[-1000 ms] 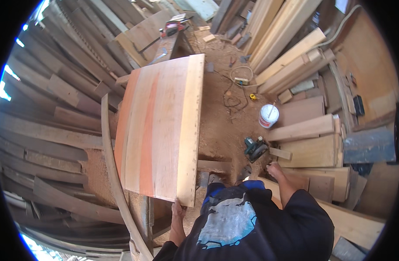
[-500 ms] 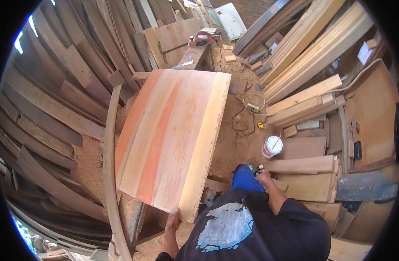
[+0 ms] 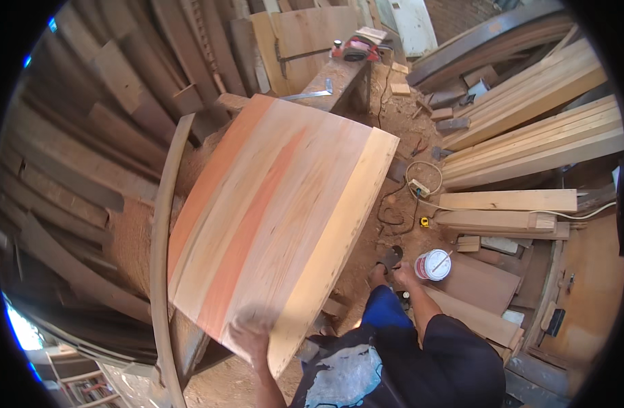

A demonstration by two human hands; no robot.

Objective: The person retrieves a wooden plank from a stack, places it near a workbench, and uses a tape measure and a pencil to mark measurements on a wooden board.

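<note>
A broad wooden panel of joined orange, pinkish and pale strips lies tilted across a bench in front of me. My left hand is over its near edge, blurred, with the fingers seemingly stretched flat on the wood. Down by my foot, next to a white paint bucket with a stick across its lid, is my right hand. Its fingers are too small and partly hidden to show whether they hold anything. A small dark object with a pale knob sits beside my right forearm.
A curved timber runs along the panel's left side. Beyond the panel are a metal square and a red power tool. Cord, a power strip and a yellow tape measure lie on the floor. Stacked boards line the right.
My left hand has gone from gripping the panel's near edge to lying over its top. My right hand has reached forward, from beside my knee to near my foot. The view has shifted.
</note>
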